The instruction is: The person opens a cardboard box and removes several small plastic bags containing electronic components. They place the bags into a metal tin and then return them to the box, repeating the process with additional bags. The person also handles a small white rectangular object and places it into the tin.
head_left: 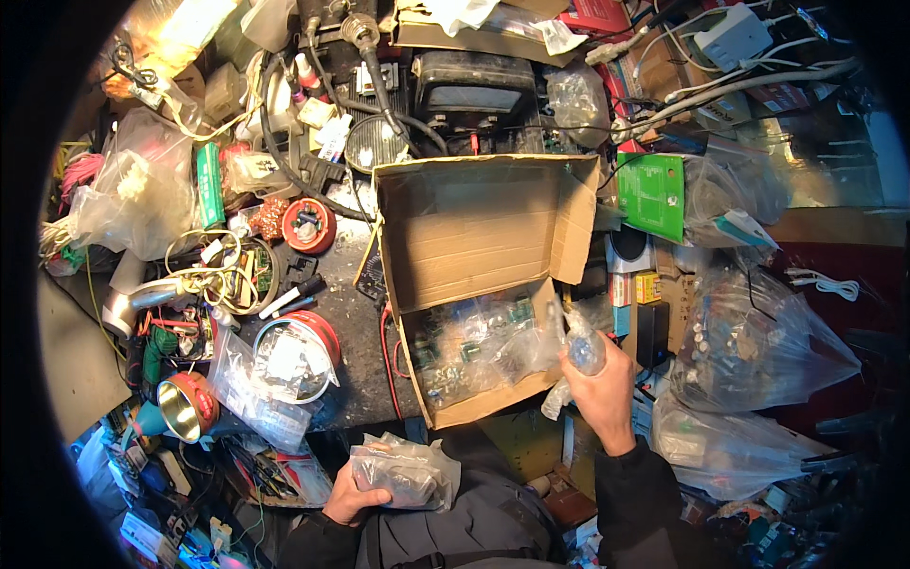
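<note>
An open cardboard box [474,232] tilts over the front edge of the workbench, its lid raised. Clear plastic bags [502,351] with green circuit boards and small parts lie inside it. By the box's right wall, my right hand [605,384] is closed round a clear plastic bag [585,353] of small bluish parts, whose loose ends stick out above and below the fingers. Low in front of my body, my left hand [353,495] grips a bundle of clear plastic bags [406,471], thumb on top. What those bags contain is hard to make out.
Left of the box stand a red-rimmed round tin [299,356] and a small red dish [309,226] of components. Bulging plastic bags [730,332] crowd the right side. A dark electrical device [474,90] and thick cables sit behind. A red lead [389,365] runs beside the box.
</note>
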A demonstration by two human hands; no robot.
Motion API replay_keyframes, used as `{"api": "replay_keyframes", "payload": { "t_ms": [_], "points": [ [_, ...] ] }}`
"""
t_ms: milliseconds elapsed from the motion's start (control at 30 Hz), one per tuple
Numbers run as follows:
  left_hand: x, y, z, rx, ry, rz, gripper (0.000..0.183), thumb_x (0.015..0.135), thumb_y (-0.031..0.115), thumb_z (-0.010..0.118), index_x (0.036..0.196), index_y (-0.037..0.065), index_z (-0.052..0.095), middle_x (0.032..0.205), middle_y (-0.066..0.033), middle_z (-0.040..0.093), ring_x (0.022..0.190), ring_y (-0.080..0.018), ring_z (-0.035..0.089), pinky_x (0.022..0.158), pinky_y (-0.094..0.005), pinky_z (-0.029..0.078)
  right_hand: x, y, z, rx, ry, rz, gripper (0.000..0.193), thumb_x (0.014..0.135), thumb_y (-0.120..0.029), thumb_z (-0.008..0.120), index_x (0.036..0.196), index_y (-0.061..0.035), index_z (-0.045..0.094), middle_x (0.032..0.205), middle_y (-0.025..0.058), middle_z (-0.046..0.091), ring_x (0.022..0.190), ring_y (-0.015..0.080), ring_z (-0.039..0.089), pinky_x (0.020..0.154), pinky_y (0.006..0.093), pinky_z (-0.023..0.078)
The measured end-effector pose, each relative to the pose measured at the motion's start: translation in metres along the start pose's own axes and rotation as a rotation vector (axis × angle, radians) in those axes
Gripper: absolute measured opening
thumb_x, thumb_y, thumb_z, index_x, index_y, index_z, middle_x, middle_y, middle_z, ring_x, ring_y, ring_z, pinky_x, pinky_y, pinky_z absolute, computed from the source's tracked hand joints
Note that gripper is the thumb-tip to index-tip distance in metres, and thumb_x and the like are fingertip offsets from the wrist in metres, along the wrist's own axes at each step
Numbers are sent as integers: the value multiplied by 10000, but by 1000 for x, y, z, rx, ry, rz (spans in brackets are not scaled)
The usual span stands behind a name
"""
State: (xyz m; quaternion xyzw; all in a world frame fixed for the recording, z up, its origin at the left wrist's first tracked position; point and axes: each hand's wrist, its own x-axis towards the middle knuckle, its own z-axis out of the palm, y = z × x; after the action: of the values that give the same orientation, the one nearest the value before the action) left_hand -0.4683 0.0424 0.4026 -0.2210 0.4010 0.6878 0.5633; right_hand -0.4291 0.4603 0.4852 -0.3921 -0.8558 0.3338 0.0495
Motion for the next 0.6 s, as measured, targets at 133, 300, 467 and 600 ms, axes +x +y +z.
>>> {"api": "replay_keyframes", "payload": {
  "t_ms": [133, 300, 467, 600],
  "points": [
    [0, 0, 0, 4, -13, 2, 953, 761, 148, 1020, 1552, -6, 513, 1433, -149, 665, 1336, -271, 658, 1150, -425, 514, -3, -2, -11, 4, -15, 50, 206, 927, -116, 851, 1012, 36, 741, 815, 141, 747, 720, 199, 691, 692, 375, 547],
    [-2, 0, 2, 21, 7, -13, 942, 768, 146, 1021, 1550, -8, 518, 1434, -154, 667, 1338, -275, 661, 1158, -428, 514, -6, 5, -8, 195, -191, 200, 237, 935, -151, 852, 1046, 36, 758, 855, 108, 775, 767, 168, 719, 731, 357, 560],
    [-4, -1, 4, 22, 27, -16, 939, 766, 146, 1024, 1545, -9, 524, 1452, -160, 665, 1348, -275, 658, 1175, -431, 506, -6, 15, -3, 439, -401, 314, 237, 956, -171, 843, 1025, 43, 770, 905, 18, 757, 824, 78, 649, 740, 311, 535],
    [-3, -5, 4, 30, 27, -9, 950, 757, 163, 1032, 1542, -9, 526, 1452, -160, 668, 1350, -273, 657, 1178, -432, 504, 8, 22, 12, -17, -273, 159, 256, 924, -154, 868, 1093, 20, 785, 923, 125, 802, 846, 212, 764, 760, 369, 568]
  ]
}}
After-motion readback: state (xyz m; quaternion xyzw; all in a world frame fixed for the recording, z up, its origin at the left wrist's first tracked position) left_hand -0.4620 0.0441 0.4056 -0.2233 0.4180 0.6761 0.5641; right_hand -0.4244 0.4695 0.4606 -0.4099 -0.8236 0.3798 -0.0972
